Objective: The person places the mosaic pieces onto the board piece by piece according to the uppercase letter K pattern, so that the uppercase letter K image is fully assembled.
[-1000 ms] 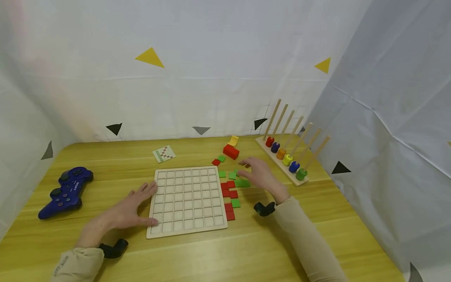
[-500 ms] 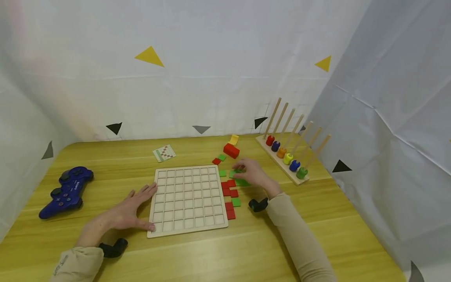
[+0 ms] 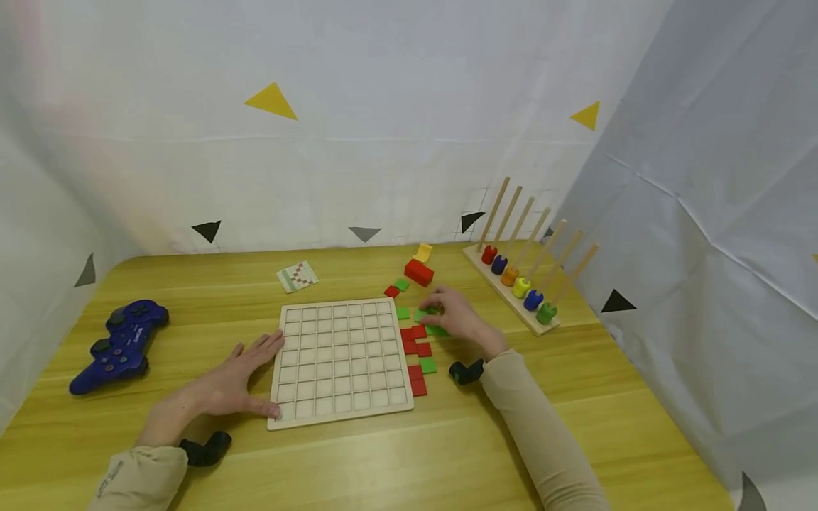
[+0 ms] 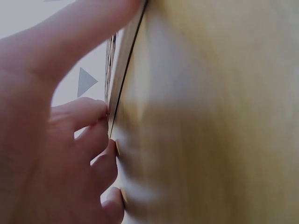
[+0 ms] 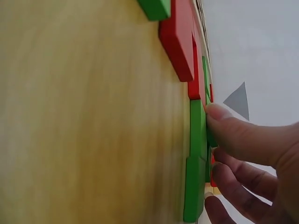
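The right hand (image 3: 456, 314) pinches a green tile (image 3: 419, 314) between thumb and fingertips, taking it by its edges, probably because so thin a piece lying low offers little else to hold. Other green tiles (image 5: 192, 186) lie directly under and beside this grip, and red tiles (image 3: 409, 346) lie just to its left and toward the person, some overlapping. They crowd the right edge of the gridded board (image 3: 341, 362), left of the grip, perhaps so that the pieces stay within short reach. Across the board, at its far left side, the left hand (image 3: 233, 383) spreads out, its thumb on the near corner and its fingers along the edge, gripping nothing; it seems to steady the board. Beyond the grip are a red block (image 3: 418, 272) and a yellow piece (image 3: 423, 253); farther left, a small patterned card (image 3: 297, 277) lies past the board, facing up, likely for easy viewing. A peg stand (image 3: 505, 291) with coloured beads stands to the grip's right, and a blue game controller (image 3: 121, 348) lies well to its left. Everything rests on a yellowish wood-grain table (image 3: 332, 461), before pale, creased sheeting (image 3: 383, 163) marked with yellow, black and grey triangles.
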Demonstrator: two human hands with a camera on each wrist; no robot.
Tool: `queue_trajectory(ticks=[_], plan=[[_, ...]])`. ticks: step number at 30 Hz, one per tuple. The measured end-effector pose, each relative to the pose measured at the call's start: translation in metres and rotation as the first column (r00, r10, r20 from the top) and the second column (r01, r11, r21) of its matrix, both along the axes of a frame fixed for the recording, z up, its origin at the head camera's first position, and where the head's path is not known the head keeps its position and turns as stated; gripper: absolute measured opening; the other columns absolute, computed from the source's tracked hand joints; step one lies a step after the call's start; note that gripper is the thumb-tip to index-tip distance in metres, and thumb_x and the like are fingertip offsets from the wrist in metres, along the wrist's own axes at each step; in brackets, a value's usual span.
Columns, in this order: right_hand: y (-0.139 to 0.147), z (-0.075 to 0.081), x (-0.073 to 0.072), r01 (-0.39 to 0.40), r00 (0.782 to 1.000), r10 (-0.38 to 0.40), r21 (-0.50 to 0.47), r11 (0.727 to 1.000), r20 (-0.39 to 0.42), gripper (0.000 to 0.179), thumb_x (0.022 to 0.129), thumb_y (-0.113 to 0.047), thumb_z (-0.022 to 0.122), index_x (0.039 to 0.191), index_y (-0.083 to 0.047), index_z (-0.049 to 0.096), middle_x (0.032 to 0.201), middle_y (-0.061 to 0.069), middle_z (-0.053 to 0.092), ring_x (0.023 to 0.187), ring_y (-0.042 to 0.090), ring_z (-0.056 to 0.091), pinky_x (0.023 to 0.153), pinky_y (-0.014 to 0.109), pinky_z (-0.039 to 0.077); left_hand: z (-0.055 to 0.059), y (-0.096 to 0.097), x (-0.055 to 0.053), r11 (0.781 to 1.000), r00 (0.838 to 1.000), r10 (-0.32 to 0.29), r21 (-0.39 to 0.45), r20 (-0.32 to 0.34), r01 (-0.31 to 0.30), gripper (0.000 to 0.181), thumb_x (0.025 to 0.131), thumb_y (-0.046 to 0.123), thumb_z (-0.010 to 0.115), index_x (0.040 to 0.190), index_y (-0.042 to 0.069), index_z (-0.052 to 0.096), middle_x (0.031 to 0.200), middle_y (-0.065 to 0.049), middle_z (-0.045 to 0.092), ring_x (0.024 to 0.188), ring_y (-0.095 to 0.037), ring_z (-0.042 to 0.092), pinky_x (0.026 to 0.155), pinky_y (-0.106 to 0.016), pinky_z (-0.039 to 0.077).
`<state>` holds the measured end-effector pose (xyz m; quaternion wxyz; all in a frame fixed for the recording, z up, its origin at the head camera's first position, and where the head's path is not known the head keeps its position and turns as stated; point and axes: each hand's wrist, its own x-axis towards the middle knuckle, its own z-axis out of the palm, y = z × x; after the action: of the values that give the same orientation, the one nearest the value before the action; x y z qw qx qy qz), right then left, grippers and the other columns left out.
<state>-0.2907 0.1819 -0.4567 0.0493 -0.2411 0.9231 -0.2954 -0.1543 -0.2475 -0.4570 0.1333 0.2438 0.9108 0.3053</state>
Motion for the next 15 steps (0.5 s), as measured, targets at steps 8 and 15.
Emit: queue_trajectory(ticks=[8,15], plan=[[0.0014,0.0,-0.001,-0.026,0.999,0.027,0.031,0.999,-0.034,0.023,0.093,-0.02,0.073,0.113,-0.009,0.073,0.109,0.007,0.06,0.099,0.024,0.058,0.086,0.04,0.05,0.0009,0.001,0.0003,1.0,1.0,0.006,-0.016,-0.004,-0.006,0.124,0.07,0.057,0.084,0.158,-0.001,0.019,0.166,-0.023,0.011,0.15,-0.05,0.006,0.115,-0.072,0.0],[0.0018,-0.0033,-0.0033,-0.08,0.99,0.089,0.085,0.993,-0.106,0.024,0.096,-0.019,0.069,0.116,-0.007,0.071,0.107,0.008,0.059,0.096,0.022,0.057,0.086,0.04,0.05,0.002,0.0011,-0.0001,1.0,1.0,0.005,-0.015,-0.005,-0.005,0.124,0.07,0.057,0.084,0.158,-0.002,0.02,0.166,-0.023,0.011,0.15,-0.05,0.007,0.115,-0.072,0.001]])
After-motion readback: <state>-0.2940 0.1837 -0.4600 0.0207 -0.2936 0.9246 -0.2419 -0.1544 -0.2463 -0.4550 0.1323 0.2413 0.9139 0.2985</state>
